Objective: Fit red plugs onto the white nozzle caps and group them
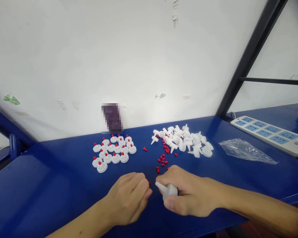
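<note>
One blue table (139, 162), red caps (163, 164), white wall (139, 49)

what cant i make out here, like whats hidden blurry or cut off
Head view, small red plastic cap: mostly hidden by the left hand.
Head view, white plastic nozzle lid: base partly covered by the right hand.
Head view, dark purple rectangular object: details lost in pixel blocks.
Head view, heap of white plastic nozzle lids: overlap hides how many.
Head view, bare left forearm: cut off by the bottom edge.
</note>
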Tool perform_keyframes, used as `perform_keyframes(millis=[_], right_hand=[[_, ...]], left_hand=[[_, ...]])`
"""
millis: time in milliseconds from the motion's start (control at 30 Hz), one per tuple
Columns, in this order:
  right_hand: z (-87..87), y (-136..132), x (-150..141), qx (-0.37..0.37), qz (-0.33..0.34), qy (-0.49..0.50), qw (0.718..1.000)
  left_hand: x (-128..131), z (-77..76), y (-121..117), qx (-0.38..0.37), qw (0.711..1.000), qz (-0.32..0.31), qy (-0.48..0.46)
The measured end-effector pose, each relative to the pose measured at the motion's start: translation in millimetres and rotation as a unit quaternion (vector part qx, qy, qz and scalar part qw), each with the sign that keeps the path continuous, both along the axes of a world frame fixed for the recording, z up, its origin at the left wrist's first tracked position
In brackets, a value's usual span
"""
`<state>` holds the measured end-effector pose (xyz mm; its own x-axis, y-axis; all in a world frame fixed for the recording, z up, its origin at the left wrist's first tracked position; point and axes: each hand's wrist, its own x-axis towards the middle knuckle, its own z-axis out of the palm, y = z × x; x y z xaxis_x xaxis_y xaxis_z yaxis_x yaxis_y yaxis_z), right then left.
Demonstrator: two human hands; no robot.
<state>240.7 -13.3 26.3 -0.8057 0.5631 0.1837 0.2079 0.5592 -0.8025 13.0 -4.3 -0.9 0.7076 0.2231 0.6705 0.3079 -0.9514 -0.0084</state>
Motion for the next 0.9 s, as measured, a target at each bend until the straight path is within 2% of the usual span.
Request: perform_keyframes(millis=[100,200,333,433,600,767,900], right_hand=[[-2.1,11,7,0.001,-0.036,0.06,0.998],[-2.1,19,12,0.026,-0.087,0.067,0.994],[3.0,20,14,0.124,-0.134,0.004,0.983],[8.0,18,15,0.125,-0.129,-0.008,0.984],[0.2,19,14,0.092,-0.106,0.075,0.987],[-8.8,18,5,0.064,-0.14,0.0,0.988],[-1.7,12,-2,-0.038,-0.113,-0.038,0.992]], left_hand=[[-7,3.0,11,-0.079,0.995,0.051,0.026],[-12,6.6,16,-0.16,0.978,0.103,0.088],[-12,4.9,15,-0.205,0.956,0.1,0.186],[-12,1.0,15,-0.222,0.952,0.086,0.192],[-11,-3.0,17,-0.276,0.954,0.045,0.108],[-4,-2.6,11,-0.315,0.944,0.041,-0.092],[3,-1.3,4,-0.27,0.946,0.029,-0.177]])
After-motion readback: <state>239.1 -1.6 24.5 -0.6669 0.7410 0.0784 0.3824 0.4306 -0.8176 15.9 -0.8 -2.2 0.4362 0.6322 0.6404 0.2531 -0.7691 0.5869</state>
